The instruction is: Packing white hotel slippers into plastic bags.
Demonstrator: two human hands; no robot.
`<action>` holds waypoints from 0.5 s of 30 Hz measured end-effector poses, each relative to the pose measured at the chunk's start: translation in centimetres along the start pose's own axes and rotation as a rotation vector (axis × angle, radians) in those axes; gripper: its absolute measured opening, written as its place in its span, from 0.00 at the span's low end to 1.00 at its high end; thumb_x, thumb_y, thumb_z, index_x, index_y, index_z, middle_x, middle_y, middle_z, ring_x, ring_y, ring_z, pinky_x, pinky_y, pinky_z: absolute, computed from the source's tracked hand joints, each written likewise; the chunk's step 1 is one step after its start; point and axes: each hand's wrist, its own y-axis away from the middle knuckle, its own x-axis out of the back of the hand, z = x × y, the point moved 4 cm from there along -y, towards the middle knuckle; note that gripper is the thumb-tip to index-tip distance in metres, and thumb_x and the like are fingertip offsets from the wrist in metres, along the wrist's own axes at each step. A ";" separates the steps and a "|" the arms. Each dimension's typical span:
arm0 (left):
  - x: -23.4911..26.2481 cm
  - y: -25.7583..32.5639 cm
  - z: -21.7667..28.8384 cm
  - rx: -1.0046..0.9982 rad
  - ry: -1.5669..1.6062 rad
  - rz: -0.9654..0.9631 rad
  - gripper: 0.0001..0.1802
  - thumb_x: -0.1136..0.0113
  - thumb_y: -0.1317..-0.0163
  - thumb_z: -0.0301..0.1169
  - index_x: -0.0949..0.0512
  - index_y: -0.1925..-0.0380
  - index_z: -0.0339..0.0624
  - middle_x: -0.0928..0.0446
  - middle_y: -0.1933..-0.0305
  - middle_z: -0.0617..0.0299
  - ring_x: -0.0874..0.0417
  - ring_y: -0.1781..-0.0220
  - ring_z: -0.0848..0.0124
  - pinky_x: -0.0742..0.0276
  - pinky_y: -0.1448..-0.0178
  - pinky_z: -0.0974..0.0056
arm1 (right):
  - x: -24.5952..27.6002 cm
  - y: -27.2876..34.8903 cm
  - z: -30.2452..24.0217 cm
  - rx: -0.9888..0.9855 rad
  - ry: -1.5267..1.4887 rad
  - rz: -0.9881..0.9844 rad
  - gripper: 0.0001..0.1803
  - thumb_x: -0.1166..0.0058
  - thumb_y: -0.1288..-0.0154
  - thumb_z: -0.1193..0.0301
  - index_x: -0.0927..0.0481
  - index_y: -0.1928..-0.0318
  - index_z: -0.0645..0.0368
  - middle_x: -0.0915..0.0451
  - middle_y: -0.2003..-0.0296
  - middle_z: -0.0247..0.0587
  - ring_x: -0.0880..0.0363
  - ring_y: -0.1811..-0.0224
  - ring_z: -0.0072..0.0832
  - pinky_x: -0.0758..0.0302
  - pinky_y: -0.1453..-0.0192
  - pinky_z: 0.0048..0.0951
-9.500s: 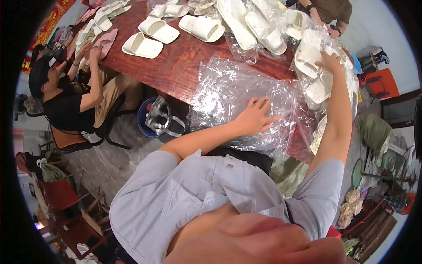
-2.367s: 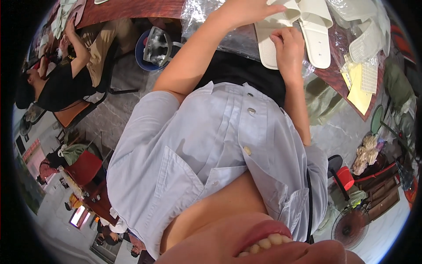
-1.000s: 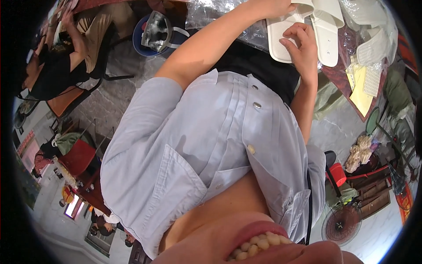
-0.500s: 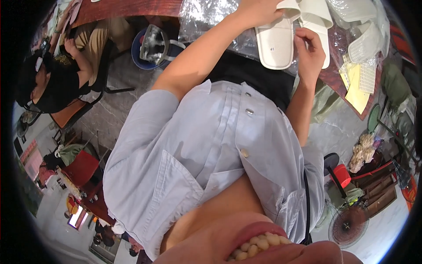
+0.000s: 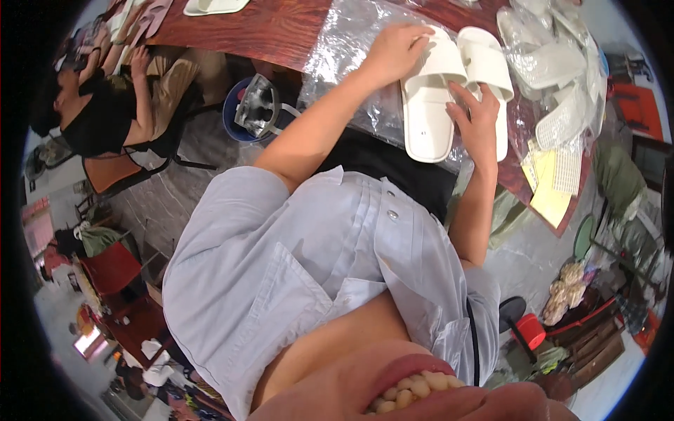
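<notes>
A pair of white open-toed slippers with broad straps lies side by side on clear plastic film on the table. My left hand bends over the toe end of the left slipper, its fingers closed at the slipper's outer edge. Over the inner side of the right slipper is my right hand, with bent fingers spread apart near the strap edge. Thumb and forefinger there have a gap between them, and no held thing shows. My left hand's fingertips are partly hidden.
Plastic-wrapped white slippers are heaped at the right. Yellow paper slips lie at the reddish wooden table's right corner. A blue bin stands on the floor at the left, near a seated person.
The slippers and table sit lower in view. My right hand has shifted from the right slipper's sole up toward the straps. My left hand stays by the left slipper's toe end.
</notes>
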 end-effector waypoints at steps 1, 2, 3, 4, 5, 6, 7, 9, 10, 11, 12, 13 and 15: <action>-0.3 0.7 -1.0 0.126 0.105 0.036 0.14 0.44 0.33 0.33 0.18 0.51 0.39 0.18 0.54 0.49 0.17 0.52 0.54 0.23 0.47 0.56 | -0.4 -0.9 -0.5 0.010 -0.001 -0.051 0.21 0.37 0.39 0.68 0.19 0.44 0.51 0.30 0.43 0.58 0.36 0.37 0.56 0.37 0.33 0.49; -1.1 1.2 -1.5 0.119 0.120 0.098 0.13 0.46 0.33 0.30 0.18 0.52 0.39 0.18 0.55 0.48 0.17 0.52 0.54 0.22 0.47 0.56 | -0.7 -1.5 -0.2 0.061 0.009 -0.056 0.20 0.41 0.38 0.71 0.21 0.44 0.59 0.28 0.49 0.60 0.33 0.42 0.56 0.35 0.37 0.48; -1.8 1.8 -2.3 0.117 0.124 0.169 0.13 0.47 0.34 0.26 0.18 0.53 0.38 0.18 0.56 0.47 0.17 0.53 0.53 0.22 0.48 0.56 | -1.0 -1.7 0.2 -0.002 -0.031 -0.029 0.17 0.43 0.37 0.73 0.21 0.47 0.62 0.27 0.53 0.59 0.31 0.45 0.55 0.33 0.41 0.47; -2.5 2.5 -3.1 0.169 0.167 0.202 0.13 0.47 0.34 0.25 0.18 0.53 0.38 0.18 0.55 0.47 0.17 0.53 0.53 0.22 0.47 0.56 | -1.3 -1.8 0.6 -0.057 -0.074 -0.008 0.15 0.46 0.36 0.75 0.22 0.49 0.65 0.26 0.57 0.58 0.29 0.49 0.55 0.32 0.44 0.46; -3.0 3.1 -3.6 0.219 0.212 0.238 0.13 0.48 0.35 0.23 0.19 0.53 0.38 0.18 0.54 0.47 0.17 0.52 0.53 0.22 0.47 0.56 | -1.3 -1.6 1.0 -0.040 -0.100 0.050 0.11 0.50 0.34 0.78 0.22 0.52 0.67 0.27 0.62 0.56 0.27 0.55 0.52 0.31 0.49 0.44; -3.2 3.4 -3.6 0.203 0.244 0.266 0.13 0.48 0.35 0.22 0.19 0.53 0.38 0.19 0.55 0.47 0.17 0.52 0.52 0.23 0.47 0.54 | -1.1 -1.4 0.5 -0.160 -0.195 0.076 0.09 0.52 0.33 0.78 0.23 0.55 0.69 0.25 0.64 0.55 0.26 0.58 0.50 0.29 0.51 0.41; -3.5 3.1 -3.3 0.176 0.287 0.284 0.13 0.49 0.35 0.21 0.20 0.53 0.38 0.19 0.55 0.48 0.18 0.52 0.51 0.23 0.47 0.53 | -1.1 -0.9 1.7 -0.227 -0.234 0.151 0.08 0.54 0.33 0.79 0.24 0.57 0.71 0.25 0.64 0.55 0.26 0.60 0.49 0.29 0.51 0.37; -4.0 3.4 -3.5 0.022 0.117 0.260 0.15 0.49 0.34 0.24 0.23 0.48 0.42 0.21 0.57 0.48 0.20 0.54 0.49 0.25 0.49 0.49 | 0.0 -0.8 0.3 -0.308 -0.314 0.195 0.07 0.54 0.32 0.80 0.26 0.59 0.74 0.24 0.66 0.48 0.27 0.63 0.34 0.29 0.53 0.31; -3.7 3.7 -3.6 0.029 0.101 0.295 0.15 0.49 0.34 0.24 0.23 0.48 0.42 0.21 0.57 0.48 0.20 0.54 0.49 0.25 0.49 0.49 | 0.0 -0.7 0.1 -0.360 -0.446 0.297 0.08 0.53 0.32 0.79 0.25 0.58 0.75 0.22 0.66 0.43 0.29 0.63 0.28 0.29 0.53 0.29; -3.8 3.3 -2.3 0.065 0.079 0.206 0.17 0.49 0.33 0.26 0.25 0.45 0.44 0.22 0.59 0.48 0.21 0.55 0.49 0.26 0.49 0.48 | 0.6 -0.6 0.6 -0.353 -0.403 0.338 0.09 0.52 0.32 0.79 0.24 0.56 0.75 0.21 0.65 0.40 0.29 0.61 0.25 0.30 0.52 0.27; -3.5 3.4 -1.7 0.108 0.051 0.124 0.18 0.49 0.32 0.28 0.27 0.42 0.46 0.23 0.61 0.47 0.22 0.56 0.48 0.27 0.50 0.47 | 1.1 -0.9 0.0 -0.372 -0.422 0.313 0.10 0.52 0.32 0.79 0.23 0.55 0.75 0.21 0.65 0.39 0.28 0.61 0.25 0.30 0.52 0.26; -3.1 3.6 -1.5 0.110 0.047 0.148 0.18 0.49 0.32 0.28 0.27 0.42 0.46 0.23 0.61 0.47 0.22 0.56 0.48 0.27 0.50 0.47 | 1.6 -1.2 -0.5 -0.394 -0.439 0.289 0.11 0.51 0.32 0.80 0.22 0.53 0.75 0.20 0.64 0.39 0.28 0.60 0.24 0.30 0.51 0.25; -2.6 3.5 -0.5 0.113 0.060 0.096 0.22 0.49 0.31 0.31 0.32 0.37 0.49 0.23 0.62 0.46 0.23 0.56 0.48 0.28 0.50 0.47 | 2.5 -1.5 -0.5 -0.413 -0.488 0.324 0.12 0.52 0.31 0.80 0.22 0.52 0.76 0.20 0.63 0.38 0.27 0.59 0.24 0.29 0.51 0.25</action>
